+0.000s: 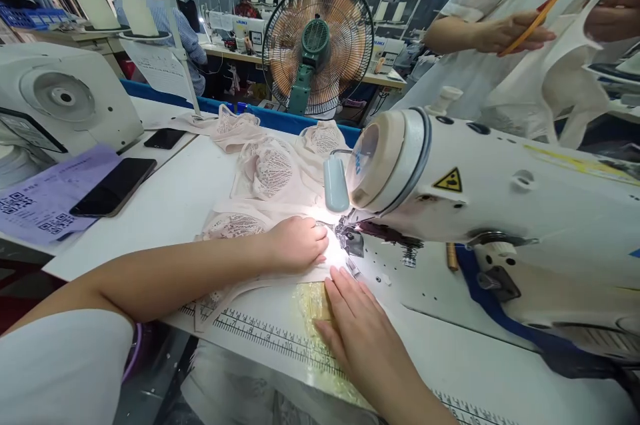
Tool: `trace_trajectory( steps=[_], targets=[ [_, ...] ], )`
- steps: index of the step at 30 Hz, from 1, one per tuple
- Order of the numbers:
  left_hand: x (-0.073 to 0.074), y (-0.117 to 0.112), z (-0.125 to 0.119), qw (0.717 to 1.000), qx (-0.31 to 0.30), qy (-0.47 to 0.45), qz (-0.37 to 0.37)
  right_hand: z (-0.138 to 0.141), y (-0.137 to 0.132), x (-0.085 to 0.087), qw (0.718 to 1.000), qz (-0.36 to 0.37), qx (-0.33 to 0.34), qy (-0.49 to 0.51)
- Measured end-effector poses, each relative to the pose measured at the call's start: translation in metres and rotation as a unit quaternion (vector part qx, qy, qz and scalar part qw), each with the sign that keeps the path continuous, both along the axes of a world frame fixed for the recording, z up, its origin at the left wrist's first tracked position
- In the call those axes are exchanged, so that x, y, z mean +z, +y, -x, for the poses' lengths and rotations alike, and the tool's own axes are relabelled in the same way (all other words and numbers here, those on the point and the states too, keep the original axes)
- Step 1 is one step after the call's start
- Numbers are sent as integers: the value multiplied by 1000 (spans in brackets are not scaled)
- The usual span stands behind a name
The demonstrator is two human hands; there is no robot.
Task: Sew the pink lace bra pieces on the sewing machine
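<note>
My left hand [299,245] lies on a pale pink lace bra [235,223], its fingers curled onto the fabric just left of the presser foot [345,233]. The needle area of the sewing machine [480,198] is brightly lit, and the cloth there is washed out. Flat and stretched out, my right hand [357,325] rests with its fingertips at the near edge of the fabric. Beneath it is a yellowish taped patch [311,308] on the table. More lace bras [267,168] lie joined in a heap behind my left hand.
A printed ruler strip [265,337] runs along the table's front edge. Two phones [115,186] [165,138] and a purple paper sheet [45,201] lie left, beside another machine [65,98]. A fan [317,45] stands behind. At right, a person's hand [515,33] holds orange-handled scissors [535,21].
</note>
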State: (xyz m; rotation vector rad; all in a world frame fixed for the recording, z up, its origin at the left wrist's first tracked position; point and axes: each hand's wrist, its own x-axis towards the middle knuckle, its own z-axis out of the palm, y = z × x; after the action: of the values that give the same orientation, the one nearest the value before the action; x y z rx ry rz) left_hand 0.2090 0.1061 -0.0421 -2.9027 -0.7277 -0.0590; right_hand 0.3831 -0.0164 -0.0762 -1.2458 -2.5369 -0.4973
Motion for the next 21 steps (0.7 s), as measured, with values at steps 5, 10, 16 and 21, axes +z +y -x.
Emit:
trace_trajectory(
  steps=[5,10,16,21],
  targets=[
    [-1,-4,2,1000,-24,-12,-5,-1,-2,3,999,27,18,6],
    [-3,2,-2,1000,-15,-21,-2,-1,3,1,1000,13,12,-1],
    [-2,10,-7,1000,-11,-9,10,-2,9,0,1000,12,-7,0],
    [-3,11,-6,1000,-18,-18,11,-2,8,1,1000,17,-7,-6]
  ],
)
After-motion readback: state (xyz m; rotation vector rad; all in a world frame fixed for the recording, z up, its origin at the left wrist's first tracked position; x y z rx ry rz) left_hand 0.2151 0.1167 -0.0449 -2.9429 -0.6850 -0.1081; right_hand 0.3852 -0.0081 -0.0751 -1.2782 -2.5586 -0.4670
